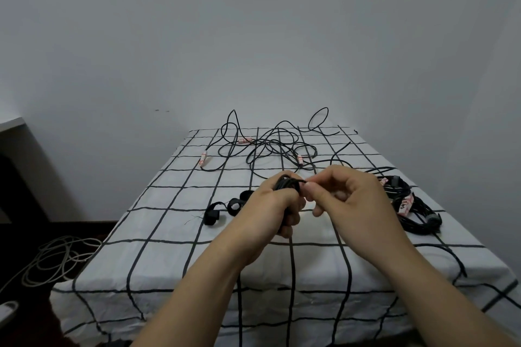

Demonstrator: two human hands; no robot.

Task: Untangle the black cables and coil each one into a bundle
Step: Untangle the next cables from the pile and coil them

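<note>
Your left hand (277, 205) is closed in a fist around a small coil (287, 182) of black cable, fingers wrapped round its lower part so the loops cannot spring apart, with the top of the coil showing above your knuckles. Your right hand (346, 197) meets it from the right, thumb and forefinger pinching a strand just at the coil's upper edge and the other fingers loosely curled; this looks like the hand that feeds or tucks the cable while the left one acts as the anchor. Whether the pinched strand is the cable's free end cannot be told. Both hands hover above the checked cloth (169, 262) of the table. Beyond your grip, further from you, the tangle of black cables (270, 146) lies spread in loose loops, some carrying small paper tags (203, 159), so several cables probably remain to be freed and wound. Just right of your right hand sit finished bundles (408, 205), heaped together out of the working space. Just left of your left hand lie curled black straps (225, 210), within easy reach, likely for binding a coil. On the floor, well to the left, lies a heap of pale cables (56, 259).
</note>
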